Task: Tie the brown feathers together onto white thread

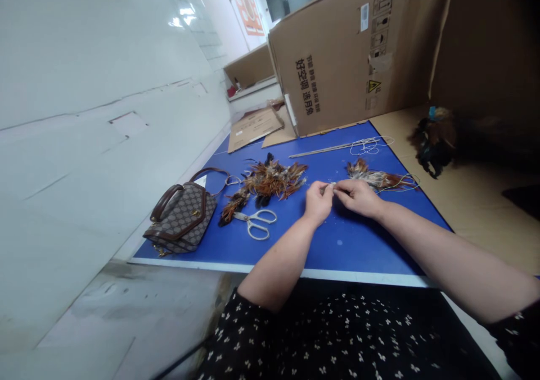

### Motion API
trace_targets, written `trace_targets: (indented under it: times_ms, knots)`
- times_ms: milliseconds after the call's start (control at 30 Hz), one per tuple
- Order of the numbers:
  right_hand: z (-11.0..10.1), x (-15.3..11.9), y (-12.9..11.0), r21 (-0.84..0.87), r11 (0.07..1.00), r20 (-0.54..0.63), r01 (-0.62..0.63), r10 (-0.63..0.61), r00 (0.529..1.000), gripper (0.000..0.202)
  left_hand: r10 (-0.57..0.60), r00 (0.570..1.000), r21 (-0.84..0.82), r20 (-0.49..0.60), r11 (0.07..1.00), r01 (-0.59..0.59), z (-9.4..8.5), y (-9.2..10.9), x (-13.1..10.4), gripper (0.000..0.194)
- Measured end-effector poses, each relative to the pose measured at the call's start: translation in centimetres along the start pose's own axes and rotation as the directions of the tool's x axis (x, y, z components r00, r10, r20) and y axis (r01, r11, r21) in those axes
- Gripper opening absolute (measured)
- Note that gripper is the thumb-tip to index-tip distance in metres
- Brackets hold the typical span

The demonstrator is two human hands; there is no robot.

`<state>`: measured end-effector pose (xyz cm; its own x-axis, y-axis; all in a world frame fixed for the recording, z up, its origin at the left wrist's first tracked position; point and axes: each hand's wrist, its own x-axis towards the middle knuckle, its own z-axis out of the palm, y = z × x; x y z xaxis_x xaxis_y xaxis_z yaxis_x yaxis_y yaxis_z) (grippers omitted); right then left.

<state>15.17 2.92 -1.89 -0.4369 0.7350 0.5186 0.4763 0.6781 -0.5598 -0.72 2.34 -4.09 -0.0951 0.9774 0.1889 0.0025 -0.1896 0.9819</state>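
My left hand [318, 201] and my right hand [358, 197] meet fingertip to fingertip above the blue table [337, 245]. Both are closed in a pinch around something small and pale, too small to make out. Left of them lies a heap of brown, black and grey feathers [274, 180]. Scissors [258, 224] with pale handles rest just below that heap. Behind my right hand is a smaller bunch of feathers [371, 176], with a thin loop of thread at its right end.
A patterned handbag [185, 217] stands at the table's left. Thin rods [324, 150] and white string [366, 145] lie at the back. Behind them rises a large cardboard box [337, 59]. More dark feathers [436, 138] sit on cardboard at the right.
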Motion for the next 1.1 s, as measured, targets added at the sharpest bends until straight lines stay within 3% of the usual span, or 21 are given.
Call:
trace_targets:
  times_ms: [167,367,567,667,767,833,900,1000,1100]
  knots:
    - [0.4,0.1,-0.1,-0.018,1.000,0.015,-0.009,0.010,1.000,0.026,0.124,0.990,0.141,-0.061,0.983,-0.115,-0.1,-1.1,0.4,0.014]
    - [0.6,-0.1,0.0,-0.120,0.993,0.071,-0.022,0.031,0.997,0.022,0.126,0.992,0.306,-0.022,0.945,-0.113,-0.5,-1.3,0.9,0.011]
    - [-0.7,-0.2,-0.4,-0.188,0.979,0.139,0.078,-0.052,0.989,0.015,0.244,0.956,0.455,0.161,0.842,-0.291,-1.7,-0.4,0.9,0.013]
    - [-1.8,-0.1,0.0,-0.186,0.977,0.113,0.106,-0.086,0.990,0.016,0.293,0.913,0.434,0.284,0.810,-0.395,-1.7,0.2,0.5,0.015]
    - [-2.4,0.0,0.9,-0.138,0.989,0.083,0.061,-0.050,0.995,0.018,0.276,0.863,0.338,0.424,0.835,-0.434,-1.4,0.8,0.0,0.014]
    - [-2.5,0.0,1.5,-0.039,0.999,0.087,-0.007,0.011,0.996,0.022,0.227,0.845,0.255,0.485,0.887,-0.385,-1.3,1.0,-0.2,0.013]
    - [-2.4,0.1,1.9,0.117,0.989,0.110,-0.095,0.082,0.991,0.025,0.142,0.867,0.180,0.477,0.950,-0.255,-1.3,1.0,-0.4,0.016]
    - [-1.9,0.1,1.9,0.252,0.949,0.091,-0.190,0.172,0.981,0.031,0.020,0.927,0.007,0.374,1.000,-0.025,-1.3,1.0,-0.5,0.024]
    - [-1.2,0.1,1.2,0.261,0.945,0.091,-0.196,0.178,0.980,0.034,-0.039,0.970,-0.177,0.239,0.981,0.083,-0.9,1.0,-0.5,0.032]
